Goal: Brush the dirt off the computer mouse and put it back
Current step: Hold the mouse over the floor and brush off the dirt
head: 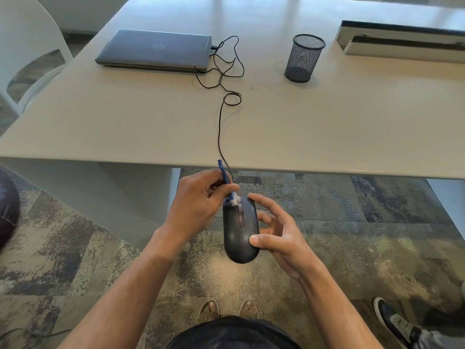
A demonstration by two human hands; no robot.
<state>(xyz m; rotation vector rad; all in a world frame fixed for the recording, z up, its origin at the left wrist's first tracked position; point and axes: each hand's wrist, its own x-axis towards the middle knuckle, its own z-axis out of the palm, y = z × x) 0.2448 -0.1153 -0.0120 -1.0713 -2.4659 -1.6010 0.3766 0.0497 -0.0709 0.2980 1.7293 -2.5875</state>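
Note:
A dark wired computer mouse [240,234] is held in the air in front of the table edge, above the carpet. My right hand [279,230] grips it from the right, thumb on its top and fingers round its side. My left hand [198,200] pinches a small blue brush [226,181]. The brush's white bristles touch the front left of the mouse. The mouse cable [220,127] runs up over the table edge to a closed grey laptop [156,50].
The white table [327,127] carries a black mesh pen cup [303,57] and a long white-and-black box [402,41] at the back right. A white chair [27,51] stands at the left. Another person's shoe [392,321] is at the lower right.

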